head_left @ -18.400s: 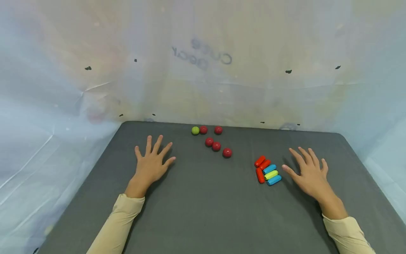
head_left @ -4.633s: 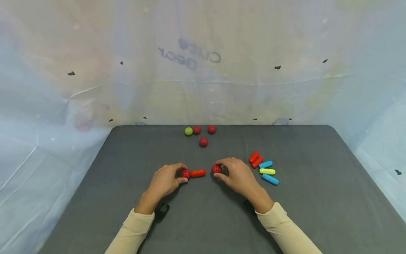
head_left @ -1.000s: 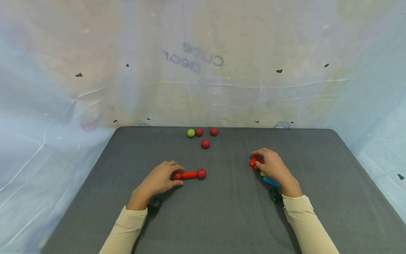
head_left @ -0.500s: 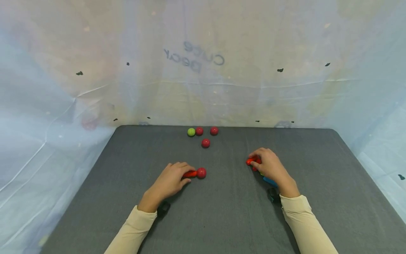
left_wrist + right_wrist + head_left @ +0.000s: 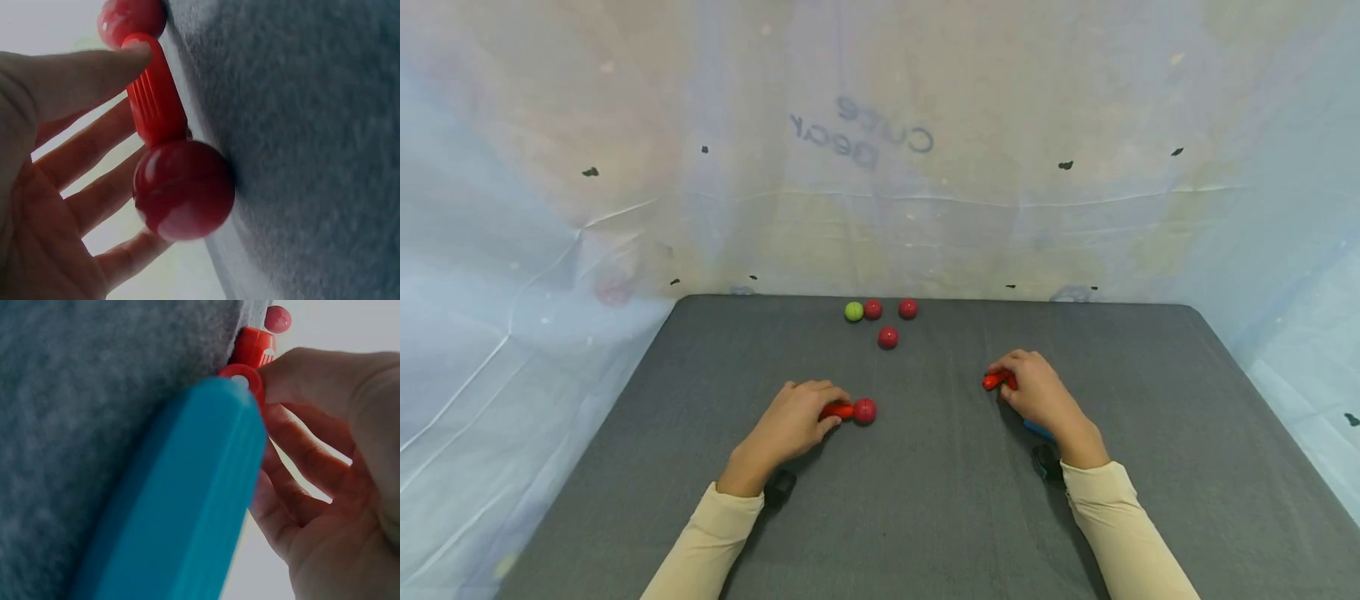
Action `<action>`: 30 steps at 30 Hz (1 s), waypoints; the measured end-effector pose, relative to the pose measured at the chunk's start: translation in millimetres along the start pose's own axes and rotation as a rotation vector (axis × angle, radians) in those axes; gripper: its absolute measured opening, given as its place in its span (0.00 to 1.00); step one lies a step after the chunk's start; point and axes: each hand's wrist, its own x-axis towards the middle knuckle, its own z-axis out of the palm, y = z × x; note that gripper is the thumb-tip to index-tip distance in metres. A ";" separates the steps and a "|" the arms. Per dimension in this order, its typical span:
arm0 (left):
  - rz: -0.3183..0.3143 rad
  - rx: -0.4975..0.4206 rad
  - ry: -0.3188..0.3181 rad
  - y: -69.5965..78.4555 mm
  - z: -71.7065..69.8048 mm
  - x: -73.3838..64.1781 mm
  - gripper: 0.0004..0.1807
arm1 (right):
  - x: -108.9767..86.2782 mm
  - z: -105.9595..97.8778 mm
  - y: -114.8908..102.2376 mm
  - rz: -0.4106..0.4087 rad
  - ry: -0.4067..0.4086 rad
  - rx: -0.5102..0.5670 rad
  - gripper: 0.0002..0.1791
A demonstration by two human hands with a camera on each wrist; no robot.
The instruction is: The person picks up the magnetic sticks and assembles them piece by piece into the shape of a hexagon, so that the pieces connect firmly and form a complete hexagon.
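My left hand (image 5: 793,419) pinches a ball-ended red rod (image 5: 159,103), roughly parallel to the table's far edge (image 5: 1037,308); rightward, my right hand (image 5: 1040,393) pinches another rod (image 5: 994,382).

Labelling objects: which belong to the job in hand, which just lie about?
In the job: red rod in left hand, end balls; two red rods at right hand.
Apparently lying about: green ball, three loose red balls, blue rod.

Faint writing (image 5: 861,133) on the pale sheet (image 5: 1000,100), above the worktop's (image 5: 917,500) far edge, runs mirrored in two slanting lines. Read from right to left, it says "cute" and, below that, "bear", some letters blurred.
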 end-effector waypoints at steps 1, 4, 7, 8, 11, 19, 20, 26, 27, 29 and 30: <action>-0.008 -0.002 -0.007 1.4 -0.4 0.6 0.16 | 0.0 0.1 0.1 -0.004 0.004 -0.009 0.14; -0.010 -0.012 -0.016 6.5 -0.2 2.3 0.18 | -0.6 0.5 0.0 -0.011 0.018 -0.034 0.13; 0.010 -0.019 -0.017 9.0 2.8 2.7 0.21 | -0.4 2.7 -1.2 -0.016 0.035 -0.045 0.11; 0.014 -0.021 -0.019 9.5 3.8 2.4 0.22 | -0.3 3.3 -2.1 -0.018 0.034 -0.046 0.11; 0.024 -0.034 -0.023 10.5 6.7 1.6 0.22 | 0.3 4.9 -3.9 -0.026 0.034 -0.043 0.11; 0.044 -0.084 -0.014 13.0 7.6 2.8 0.20 | -1.2 3.2 -4.1 -0.037 0.033 -0.040 0.13; 0.043 -0.084 -0.015 13.1 7.3 2.6 0.20 | -1.1 3.2 -4.0 -0.040 0.028 -0.039 0.13; 0.051 -0.075 -0.023 12.2 6.8 1.8 0.23 | -0.3 3.8 -5.7 -0.026 0.018 -0.057 0.14; 0.053 -0.076 -0.024 11.9 6.7 1.9 0.23 | -0.3 4.0 -6.5 -0.024 0.021 -0.059 0.14; 0.053 -0.077 -0.025 11.5 6.6 2.0 0.23 | -0.4 4.1 -8.3 -0.031 0.026 -0.063 0.13; 0.053 -0.080 -0.024 11.3 6.4 2.1 0.23 | -0.3 4.4 -9.3 -0.031 0.028 -0.061 0.13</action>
